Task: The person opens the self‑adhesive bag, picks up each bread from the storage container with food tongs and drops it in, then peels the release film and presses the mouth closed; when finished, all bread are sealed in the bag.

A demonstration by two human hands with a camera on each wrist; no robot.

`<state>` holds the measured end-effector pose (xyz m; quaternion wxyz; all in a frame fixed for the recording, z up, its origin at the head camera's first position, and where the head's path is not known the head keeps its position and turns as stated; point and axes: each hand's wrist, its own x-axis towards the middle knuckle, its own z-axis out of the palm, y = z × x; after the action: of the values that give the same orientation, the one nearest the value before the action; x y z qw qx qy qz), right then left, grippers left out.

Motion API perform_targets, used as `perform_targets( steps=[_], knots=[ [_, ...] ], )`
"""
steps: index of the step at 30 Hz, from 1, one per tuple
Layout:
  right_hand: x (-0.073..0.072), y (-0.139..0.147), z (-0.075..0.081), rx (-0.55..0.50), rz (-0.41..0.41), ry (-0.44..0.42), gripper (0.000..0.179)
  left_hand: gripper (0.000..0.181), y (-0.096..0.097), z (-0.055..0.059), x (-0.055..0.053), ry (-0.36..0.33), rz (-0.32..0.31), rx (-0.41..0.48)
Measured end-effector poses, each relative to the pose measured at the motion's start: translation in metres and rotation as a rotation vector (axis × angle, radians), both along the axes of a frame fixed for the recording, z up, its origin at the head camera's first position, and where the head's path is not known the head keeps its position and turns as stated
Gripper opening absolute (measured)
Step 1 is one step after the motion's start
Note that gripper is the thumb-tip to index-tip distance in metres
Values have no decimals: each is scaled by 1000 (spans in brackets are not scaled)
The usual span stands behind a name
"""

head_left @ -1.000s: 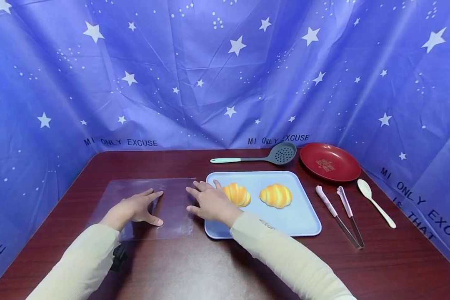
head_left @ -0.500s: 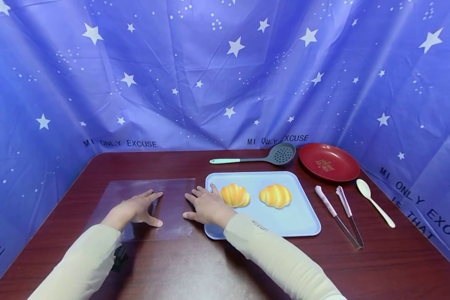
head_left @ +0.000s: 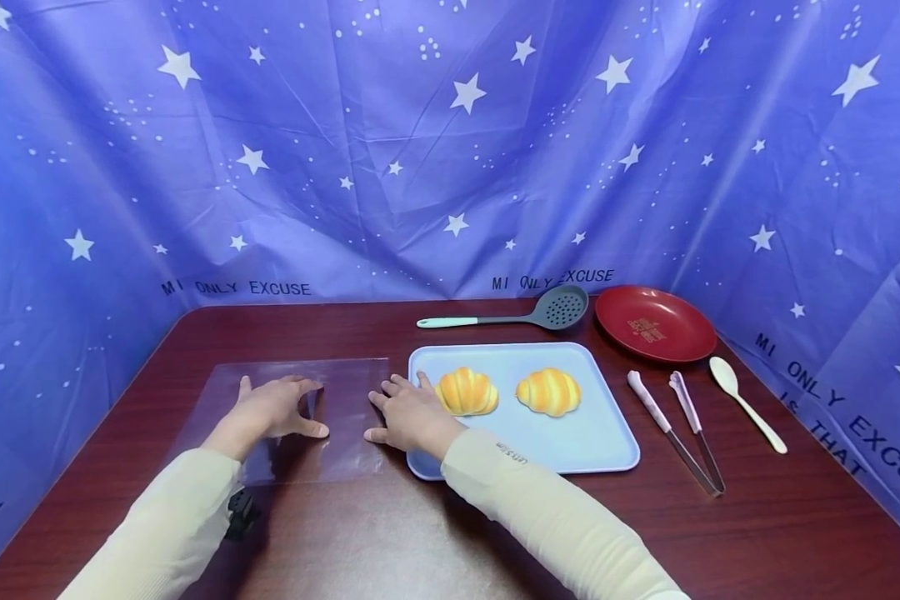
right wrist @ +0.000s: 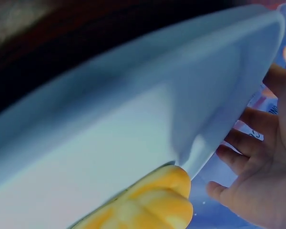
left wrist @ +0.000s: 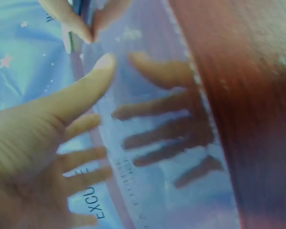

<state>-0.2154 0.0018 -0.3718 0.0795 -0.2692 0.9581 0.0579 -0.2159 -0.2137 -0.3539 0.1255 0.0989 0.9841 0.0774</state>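
Note:
My left hand [head_left: 273, 408] hovers low over a clear plastic sheet [head_left: 348, 417] on the table's left side. Its fingers are loosely extended, thumb apart, and nothing is between them. In the left wrist view the hand [left wrist: 62, 129] is mirrored in the sheet [left wrist: 167, 200], whose edge looks serrated. Over the left rim of a pale blue tray [head_left: 525, 450] lies my right hand [head_left: 414, 417], fingers spread toward the sheet. A yellow-orange croissant [head_left: 468, 392] sits just right of that hand, and a second croissant [head_left: 549, 392] lies farther right on the tray.
Behind the tray lies a slotted skimmer [head_left: 558, 308] with a mint handle. To the right are a red plate [head_left: 656, 325], metal tongs [head_left: 682, 442] with pink grips, and a cream spoon [head_left: 746, 404]. A blue star-printed curtain [head_left: 390, 125] encloses the table.
My right hand has shifted slightly left, uncovering more of the nearer croissant. On the left hand, the thumb and fingers have drawn closer together and a finger has lifted.

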Motion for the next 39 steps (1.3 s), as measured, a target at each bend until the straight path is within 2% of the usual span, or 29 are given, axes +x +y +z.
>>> perform_targets(
  steps=[3,8,10,12,19,22,25,31,39],
  knots=[
    [1,0,0,2,3,2,64,75,-1,-8,-4,95,-50,20],
    [1,-1,0,5,-1,7,64,59,-6,-19,-8,230,-183,57],
    [1,-1,0,4,-3,9,65,53,-9,-21,-10,268,-208,85],
    [1,-1,0,1,-5,8,65,46,-13,-22,-11,281,-201,118],
    [0,0,0,-12,-5,12,65,33,-22,-26,-13,292,-95,231],
    [0,0,0,-13,-3,13,65,31,-24,-26,-13,274,-42,238],
    [0,-1,0,-14,0,17,65,37,-25,-25,-14,237,-15,237],
    [0,-1,0,-12,0,22,64,49,-25,-23,-16,225,-51,190],
    [0,0,-1,-19,7,33,65,35,-20,-22,-16,268,-36,138]
  ],
)
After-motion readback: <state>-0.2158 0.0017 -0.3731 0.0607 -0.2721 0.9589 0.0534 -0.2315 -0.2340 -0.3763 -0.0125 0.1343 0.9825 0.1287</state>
